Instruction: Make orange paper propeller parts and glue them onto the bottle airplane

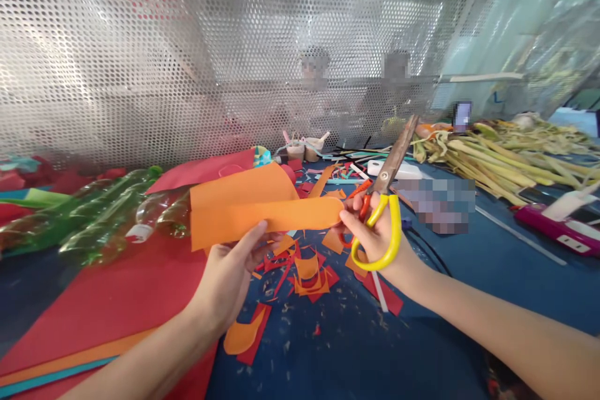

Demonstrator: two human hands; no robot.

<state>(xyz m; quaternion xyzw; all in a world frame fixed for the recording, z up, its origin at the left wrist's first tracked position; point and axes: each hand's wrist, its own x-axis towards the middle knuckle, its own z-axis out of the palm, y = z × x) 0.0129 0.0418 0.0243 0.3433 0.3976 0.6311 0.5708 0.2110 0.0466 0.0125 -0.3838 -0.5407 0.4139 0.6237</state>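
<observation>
While you look down at the blue table (328, 337), a big red sheet (131, 300) lies near you at 8 o'clock, and a curved orange piece (241, 336) rests on a narrow red piece (257, 331) at 7 o'clock. Your left hand (234, 269), between 7 and 8 o'clock, is closed around the lower edge of an orange strip (290, 215), with the thumb in front and the fingers behind. This strip crosses the middle of your view, in front of a wider orange sheet (244, 186); whether both are one piece, I cannot tell. Your right hand (377, 231), at 4 o'clock, is also nearly closed: it pinches the rounded end of the strip and carries the scissors (385, 175), whose blades are together and point to 1 o'clock. Below, at 6 o'clock, red and orange scraps (307, 269) are scattered. Farther away, plastic bottles (107, 212) lie at 9 o'clock, dried stalks (497, 156) at 3 o'clock, and small cups (313, 149) stand at 12 o'clock before a perforated screen (187, 62).
</observation>
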